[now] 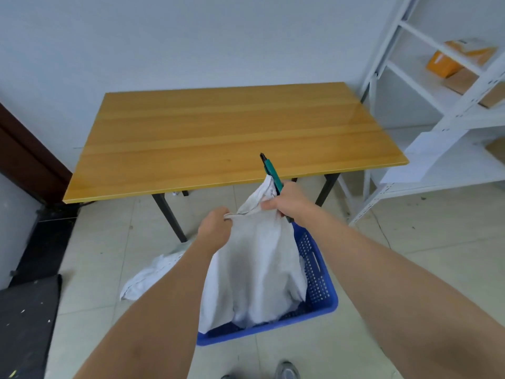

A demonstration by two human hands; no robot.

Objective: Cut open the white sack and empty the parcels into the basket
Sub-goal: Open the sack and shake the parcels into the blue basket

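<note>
A white sack [254, 272] hangs upright over the blue perforated basket [319, 294], its lower end inside the basket. My left hand [216, 228] grips the sack's top edge on the left. My right hand [287, 201] grips the top on the right together with a green-handled cutter [272, 172], whose dark tip points up and away over the table's front edge. The sack hides most of the basket's inside, and no parcels can be made out.
A wooden table [232, 132] stands just beyond the basket. White metal shelving [448, 110] with orange and brown parcels is at the right. Another crumpled white sack [147, 277] lies on the tiled floor left of the basket. A dark mat [24, 329] lies far left.
</note>
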